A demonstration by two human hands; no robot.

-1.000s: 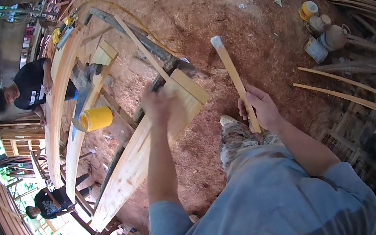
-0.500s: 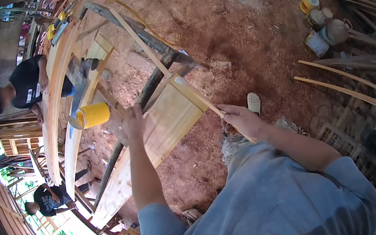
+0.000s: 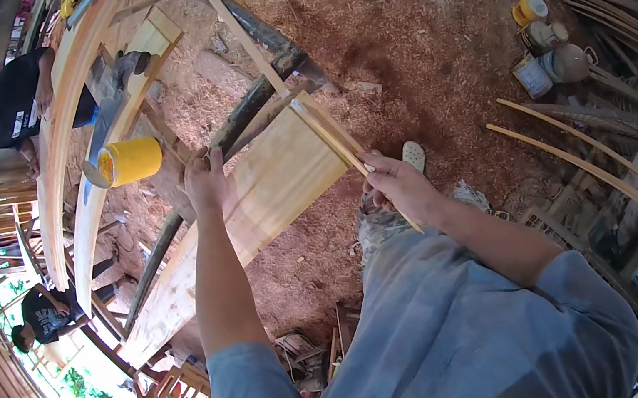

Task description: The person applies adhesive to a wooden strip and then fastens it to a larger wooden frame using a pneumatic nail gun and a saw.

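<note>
A wide pale wooden board (image 3: 281, 176) lies slantwise in front of me, resting across a dark pole (image 3: 250, 113). My right hand (image 3: 401, 185) is closed around a thin wooden strip (image 3: 336, 135) at the board's near right end. The strip runs along that end edge, and its lower tip points toward my shirt. At the board's far edge, my left hand (image 3: 204, 183) is closed on the board beside the dark pole; some of its fingertips are hidden. A long narrow batten (image 3: 236, 31) reaches away from the board's right corner.
A yellow tub (image 3: 130, 161) stands on long curved planks (image 3: 90, 205) at the left. Behind them is a person in a dark shirt (image 3: 24, 101); another person (image 3: 47, 312) is lower left. Containers (image 3: 532, 75) and curved strips (image 3: 602, 173) lie right. Shavings cover the ground (image 3: 394, 43).
My left hand has come to rest at the board's far edge, after being blurred. My right hand still holds the thin strip, which now lies closer along the board's end. The view has shifted slightly.
</note>
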